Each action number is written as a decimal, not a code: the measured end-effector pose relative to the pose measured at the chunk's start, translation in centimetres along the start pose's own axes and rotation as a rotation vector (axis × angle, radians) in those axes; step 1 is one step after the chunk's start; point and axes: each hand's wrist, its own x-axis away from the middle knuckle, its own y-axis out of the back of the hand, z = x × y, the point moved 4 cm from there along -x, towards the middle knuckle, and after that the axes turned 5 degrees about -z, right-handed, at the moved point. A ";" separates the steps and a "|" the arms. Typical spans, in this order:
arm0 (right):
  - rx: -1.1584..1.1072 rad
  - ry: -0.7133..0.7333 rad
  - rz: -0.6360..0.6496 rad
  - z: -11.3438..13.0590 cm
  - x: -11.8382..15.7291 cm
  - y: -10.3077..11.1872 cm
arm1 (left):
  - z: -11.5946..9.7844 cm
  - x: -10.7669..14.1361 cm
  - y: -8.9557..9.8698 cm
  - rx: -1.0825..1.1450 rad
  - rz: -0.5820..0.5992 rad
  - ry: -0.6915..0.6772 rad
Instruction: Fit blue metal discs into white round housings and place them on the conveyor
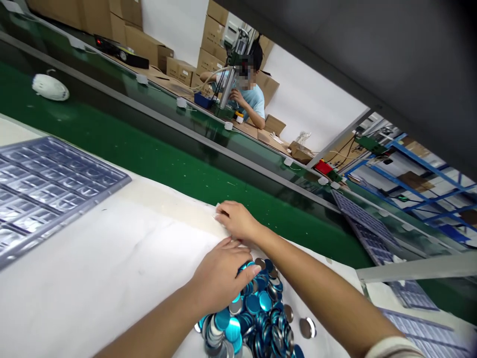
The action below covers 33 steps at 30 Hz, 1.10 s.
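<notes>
A silvery compartment tray (55, 194) lies at nine o'clock, a white mask (50, 87) sits on the green conveyor belt (149, 144) at ten, and a co-worker (253, 97) works at a metal press (233, 74) at one, before stacked cardboard boxes (210, 49).

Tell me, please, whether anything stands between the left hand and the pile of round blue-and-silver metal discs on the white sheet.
Nothing visible stands in the way: the left hand rests against the pile of round blue-and-silver metal discs, with no object between them.
</notes>
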 end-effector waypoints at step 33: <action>-0.164 -0.041 0.227 0.1 -6.8 0.4 | 0.3 0.4 -0.4 0.185 0.008 0.069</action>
